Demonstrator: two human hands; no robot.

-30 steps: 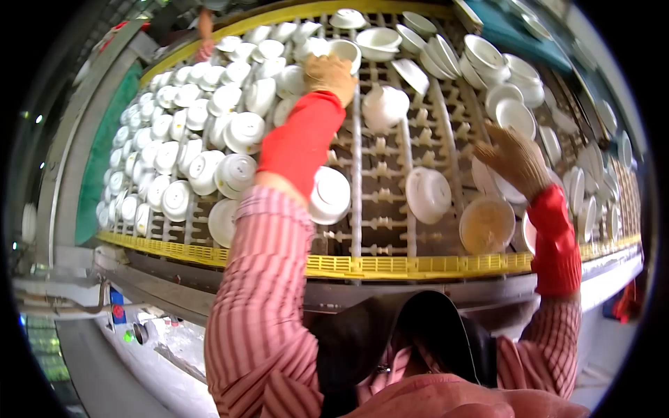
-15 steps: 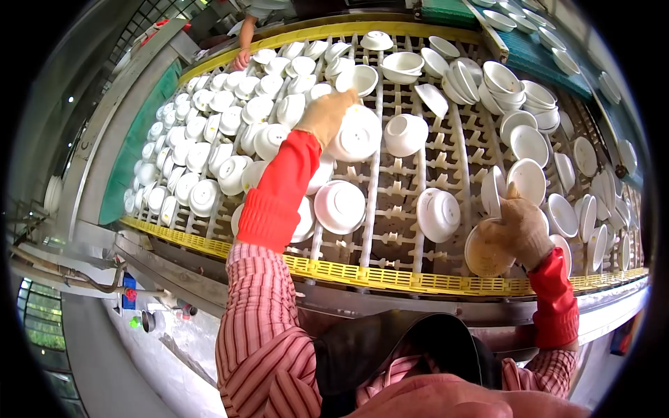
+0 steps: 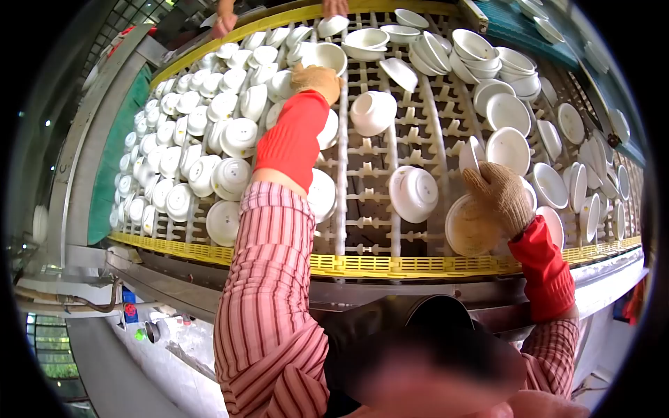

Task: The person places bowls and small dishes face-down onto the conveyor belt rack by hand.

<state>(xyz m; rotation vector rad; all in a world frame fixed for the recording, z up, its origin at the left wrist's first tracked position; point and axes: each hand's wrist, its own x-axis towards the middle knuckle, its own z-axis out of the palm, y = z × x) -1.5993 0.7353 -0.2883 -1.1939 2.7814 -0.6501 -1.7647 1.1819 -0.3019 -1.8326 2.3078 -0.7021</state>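
Note:
My left hand (image 3: 318, 81), in a tan knit glove, reaches into the rows of white bowls. Its bent fingers close at the near rim of an upright white bowl (image 3: 326, 58); the fingertips are partly hidden. Below the wrist, an upturned bowl (image 3: 327, 131) is partly covered by the red sleeve. At the near right, my gloved right hand (image 3: 500, 198) curls over the rim of a bowl (image 3: 468, 228) with a brownish-yellow inside, which leans with its opening toward me. A small tilted bowl (image 3: 472, 153) sits just beyond these fingers.
A pegged conveyor (image 3: 366, 207) with a yellow edge strip (image 3: 376, 265) carries many bowls: upturned on the left, stacked and tilted on the right. Across it are another person's hands (image 3: 224, 25), one by a bowl (image 3: 333, 26). A blue-green belt (image 3: 519, 31) holds more bowls.
The whole view has shifted. My left hand has moved farther in, off the upturned bowl. My right hand stays at the stained bowl. A second hand of the other person has appeared at the far edge.

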